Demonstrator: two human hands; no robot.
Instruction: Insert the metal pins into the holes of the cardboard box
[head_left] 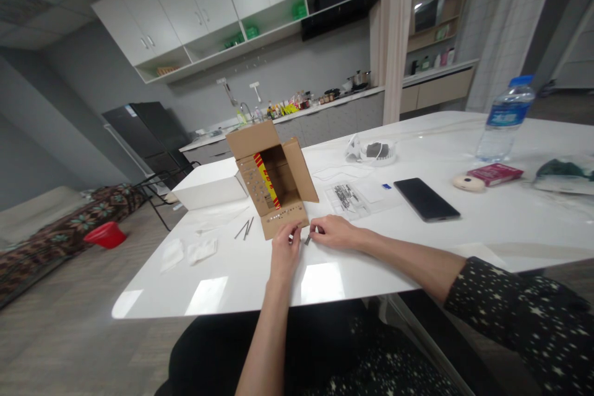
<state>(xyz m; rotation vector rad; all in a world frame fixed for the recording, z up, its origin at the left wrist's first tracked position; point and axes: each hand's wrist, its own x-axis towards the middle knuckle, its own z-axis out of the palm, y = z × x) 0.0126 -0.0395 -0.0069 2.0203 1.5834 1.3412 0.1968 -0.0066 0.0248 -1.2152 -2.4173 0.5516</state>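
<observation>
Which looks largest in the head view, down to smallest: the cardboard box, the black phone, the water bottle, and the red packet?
1. cardboard box
2. black phone and water bottle: they look alike, and the bottle stands farther away, so I do not rank them
3. red packet

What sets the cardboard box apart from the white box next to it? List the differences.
The cardboard box is brown; the white box is plain white. The cardboard box lies with its flaps open, showing its inside and a red and yellow strip; the white box is shut. The cardboard box stands taller; the white box is low and flat. The cardboard box is just beyond both hands; the white box lies farther left. Both rest on the white table.
</observation>
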